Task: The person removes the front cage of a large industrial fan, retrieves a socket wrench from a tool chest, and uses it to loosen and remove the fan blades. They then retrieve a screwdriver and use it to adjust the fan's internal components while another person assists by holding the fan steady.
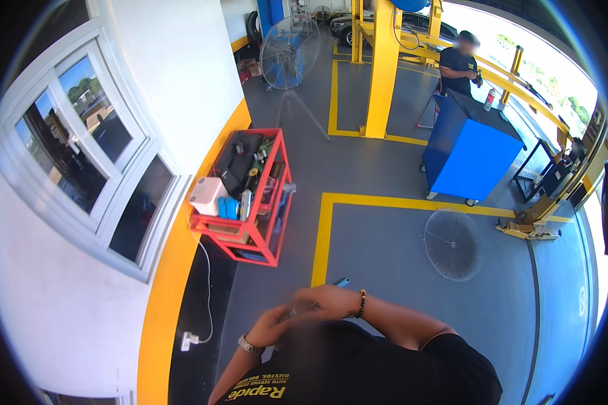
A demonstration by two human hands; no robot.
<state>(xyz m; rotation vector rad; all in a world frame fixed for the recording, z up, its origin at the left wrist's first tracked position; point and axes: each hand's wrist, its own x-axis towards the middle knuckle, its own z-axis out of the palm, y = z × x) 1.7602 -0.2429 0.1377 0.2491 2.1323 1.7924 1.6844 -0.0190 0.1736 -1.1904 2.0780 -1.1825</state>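
Observation:
Close to my chest, my right hand (pixel 327 302) curls inward with its fingers bent, a beaded bracelet at the wrist. Past its far side pokes the tip of a slim blue object (pixel 343 282); the rest is hidden by the hand, and its kind does not show. My left hand (pixel 270 327), with a metal watch on the wrist, meets the right one, its fingers bent and partly blurred. A small greyish thing (pixel 302 308) shows between the two hands, too smeared to name.
A red tool cart (pixel 275 202) stands ahead by the wall, loaded with boxes and tools. Beyond are a stand fan (pixel 289 57) and a yellow lift post (pixel 382 74). A round wire guard (pixel 452 244) is at right. A co-worker (pixel 458 71) stands behind a blue cabinet (pixel 469 158).

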